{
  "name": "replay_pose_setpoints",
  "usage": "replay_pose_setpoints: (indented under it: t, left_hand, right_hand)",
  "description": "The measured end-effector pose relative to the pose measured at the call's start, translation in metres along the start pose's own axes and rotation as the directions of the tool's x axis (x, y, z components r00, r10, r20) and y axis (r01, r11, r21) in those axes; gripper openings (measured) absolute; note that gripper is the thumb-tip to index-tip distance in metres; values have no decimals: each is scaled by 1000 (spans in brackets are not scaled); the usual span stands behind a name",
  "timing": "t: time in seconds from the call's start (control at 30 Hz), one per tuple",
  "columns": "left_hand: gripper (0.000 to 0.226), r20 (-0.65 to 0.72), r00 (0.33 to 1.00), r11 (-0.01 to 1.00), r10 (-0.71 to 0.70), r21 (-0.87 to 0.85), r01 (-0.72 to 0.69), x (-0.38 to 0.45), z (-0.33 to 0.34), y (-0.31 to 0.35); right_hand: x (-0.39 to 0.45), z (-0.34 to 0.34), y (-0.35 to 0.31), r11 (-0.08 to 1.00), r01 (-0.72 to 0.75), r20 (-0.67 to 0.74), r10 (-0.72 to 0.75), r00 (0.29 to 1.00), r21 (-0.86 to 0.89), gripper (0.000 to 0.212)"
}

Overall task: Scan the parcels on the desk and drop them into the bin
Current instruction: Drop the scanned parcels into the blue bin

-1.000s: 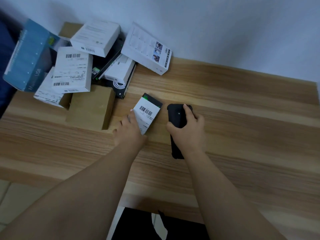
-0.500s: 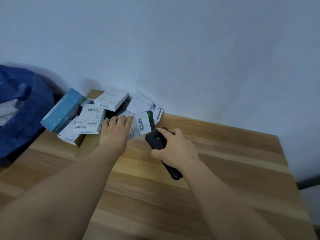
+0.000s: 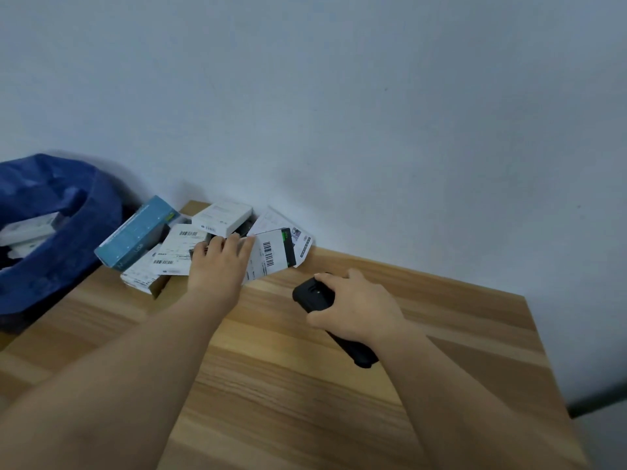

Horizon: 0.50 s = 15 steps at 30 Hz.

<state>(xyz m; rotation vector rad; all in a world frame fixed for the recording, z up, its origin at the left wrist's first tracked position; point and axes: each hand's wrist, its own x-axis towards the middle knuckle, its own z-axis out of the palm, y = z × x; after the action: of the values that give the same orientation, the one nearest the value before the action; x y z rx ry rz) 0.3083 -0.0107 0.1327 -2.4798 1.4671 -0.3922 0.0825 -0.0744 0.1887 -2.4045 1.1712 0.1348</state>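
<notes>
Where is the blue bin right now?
In the head view the blue bin sits at the far left, off the desk's left edge, beside the teal box in the parcel pile.

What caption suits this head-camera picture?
Left hand lifts a barcoded parcel while right hand holds the scanner.

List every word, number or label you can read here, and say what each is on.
None can be read.
Held parcel: barcode and print, too blurred.
White boxes: barcodes and labels, too small.
Teal box: side lettering, blurred.
Scanner: no text shows.
</notes>
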Motion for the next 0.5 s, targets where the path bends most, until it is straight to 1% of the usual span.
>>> replay_pose_setpoints:
  t: [0.1,0.17,0.2,0.27,0.33,0.5]
  left_hand:
    - [97,-6,1000,1000,-14,-5,14,-2,-4,3]
    - [98,32,997,995,-69,-71,72,-4,-6,4]
    - [99,68,991,984,-117,-130,125,-6,-8,5]
    - [99,152,963,926,-224,-276,259,-11,-15,3]
    - [97,205,932,853,-299,-380,357,-22,-21,-3]
    - [76,216,872,713,-440,-506,485,-63,-34,-38]
  right_hand:
    - [-4,-4,3,999,15,-22,-14,1000,29,75]
    - [-5,-6,4,994,28,-61,-21,998,103,74]
    - [-4,-7,3,989,33,-74,-22,997,147,74]
    - [-3,-7,-1,976,52,-98,-32,995,213,76]
    - [-1,-6,-13,967,83,-123,-54,991,239,76]
    - [6,1,-66,954,140,-162,-99,982,264,74]
